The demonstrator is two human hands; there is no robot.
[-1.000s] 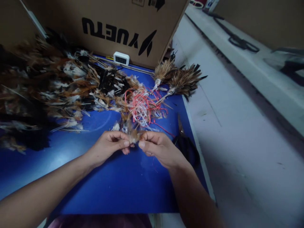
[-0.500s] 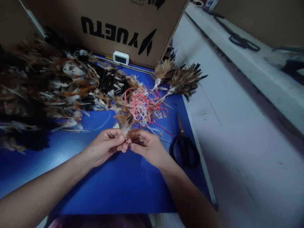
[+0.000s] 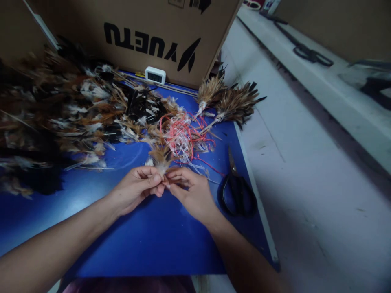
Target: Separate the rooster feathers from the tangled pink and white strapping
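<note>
Dim light; pale glare on blue tabletop (image 3: 171,240); soft detail

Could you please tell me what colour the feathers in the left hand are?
The feathers are brown with a whitish base, best seen in the head view.

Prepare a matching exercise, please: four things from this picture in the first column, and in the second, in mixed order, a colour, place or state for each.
1. Scissors
2. Tangled string
3. Small feather tuft
4. Cardboard box

A. Brown, printed upside down in black
B. Pinched by the left hand
C. Black-handled, lying to the right of the right hand
D. Pink and white

Right pairs: 1-C, 2-D, 3-B, 4-A
</note>
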